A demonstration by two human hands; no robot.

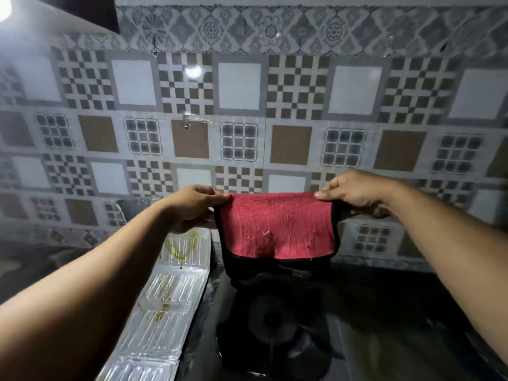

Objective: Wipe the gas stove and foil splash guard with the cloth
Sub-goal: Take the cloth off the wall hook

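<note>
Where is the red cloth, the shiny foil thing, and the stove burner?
red cloth (277,225), head view, middle of its red face.
foil splash guard (162,323), head view, a ribbed panel with yellow stains.
stove burner (270,321), head view, its dark round centre.

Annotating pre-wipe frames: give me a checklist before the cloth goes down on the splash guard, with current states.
1. Red terry cloth with black trim held at both top corners: ok, left hand and right hand each pinch one.
2. Cloth spread flat: ok, it hangs folded over, clear of the surfaces.
3. Embossed silver foil splash guard in reach: ok, it lies under the left forearm.
4. Guard dirty: ok to wipe, yellow-brown stains show.
5. Black gas stove burner off: cannot tell for sure, no flame seen, image dark.
6. Stove top clear of pots: ok.
</note>
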